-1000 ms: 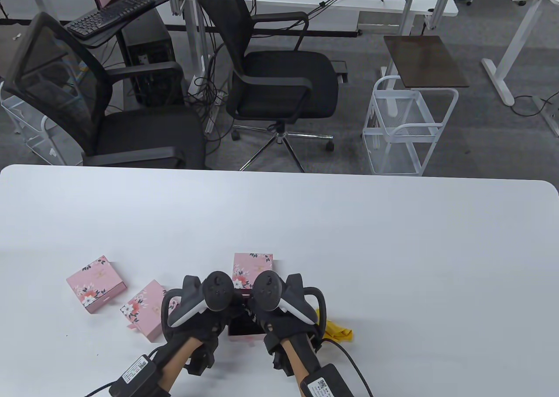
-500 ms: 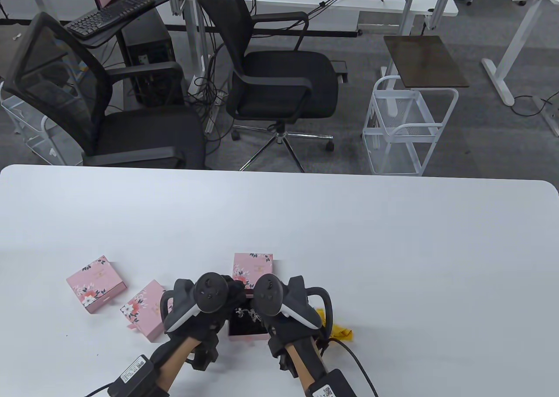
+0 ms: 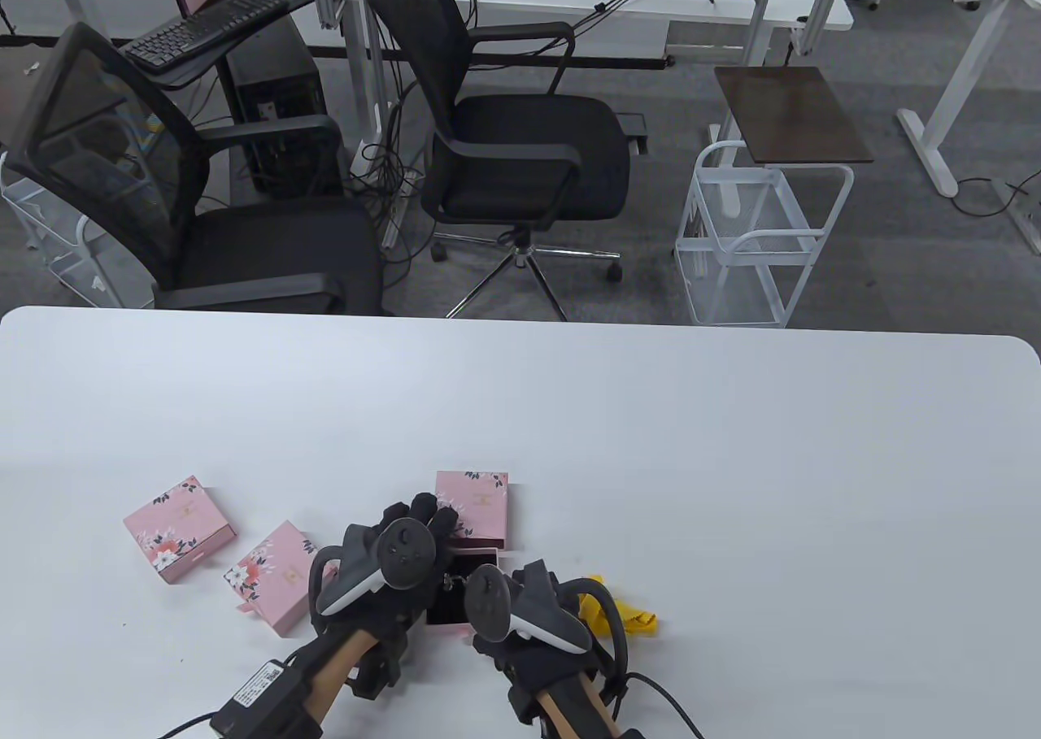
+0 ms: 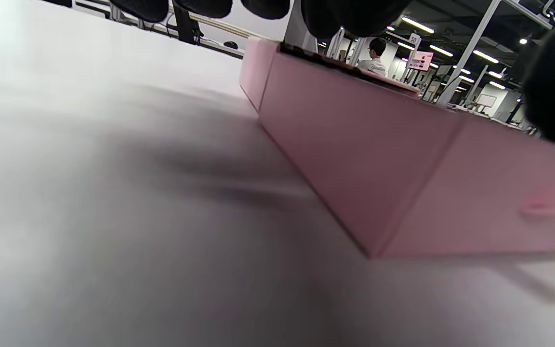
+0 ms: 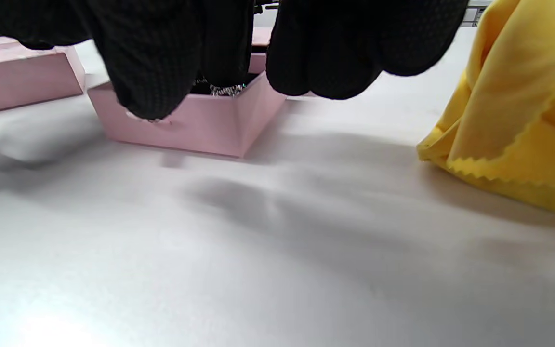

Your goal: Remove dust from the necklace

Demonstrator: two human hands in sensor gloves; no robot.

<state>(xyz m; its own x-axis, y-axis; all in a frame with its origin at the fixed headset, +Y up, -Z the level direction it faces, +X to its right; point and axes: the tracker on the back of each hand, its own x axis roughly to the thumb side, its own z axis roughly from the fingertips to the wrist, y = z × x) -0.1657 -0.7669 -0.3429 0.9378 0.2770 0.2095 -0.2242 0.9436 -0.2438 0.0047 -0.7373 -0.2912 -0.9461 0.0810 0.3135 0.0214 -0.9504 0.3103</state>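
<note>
Left hand (image 3: pixel 407 540) rests spread on the open box (image 3: pixel 463 589); right hand (image 3: pixel 520 617) seems curled over the necklace (image 3: pixel 452 583), grip unclear.

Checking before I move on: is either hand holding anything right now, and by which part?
Cannot tell for certain. The left hand lies over the open pink box, fingers extended, with no visible grip. The right hand hovers by the necklace; a pinch isn't visible.
</note>
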